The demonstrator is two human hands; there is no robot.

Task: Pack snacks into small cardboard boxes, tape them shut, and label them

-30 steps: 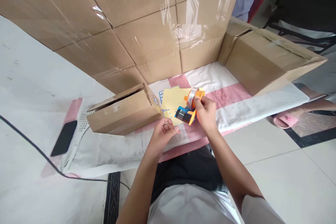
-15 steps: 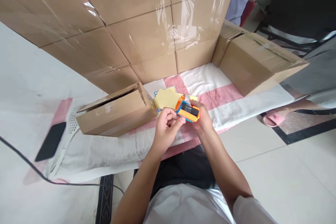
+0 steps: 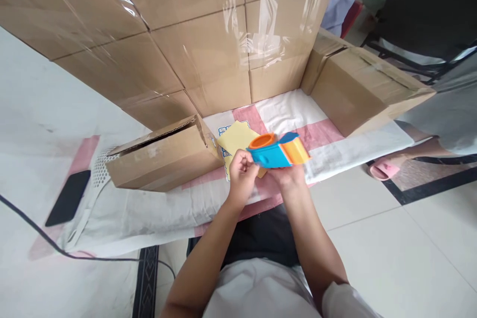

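Observation:
A blue-and-orange plastic device [image 3: 272, 154], its exact kind unclear, is held over the cloth-covered surface. It has an orange ring at its upper left and an orange curved section at its right end. My right hand [image 3: 286, 175] supports it from below, closed around its underside with most fingers hidden. At the left end, my left hand [image 3: 243, 169] is closed with its fingertips pinching the edge. Yellow sheets [image 3: 238, 137] lie on the cloth just behind my left hand, one with a blue printed border.
Stacked cartons [image 3: 201, 49] under clear film rise behind the surface. A slit-topped carton [image 3: 167, 159] lies at left, another carton [image 3: 354, 89] at right. A black phone [image 3: 69, 198] and a cable [image 3: 40, 233] are far left. Another person's slippered foot [image 3: 385, 168] is at right.
The device has been turned over between my hands, so its blue side now faces me and the black part is out of sight. It has shifted slightly right and away from me.

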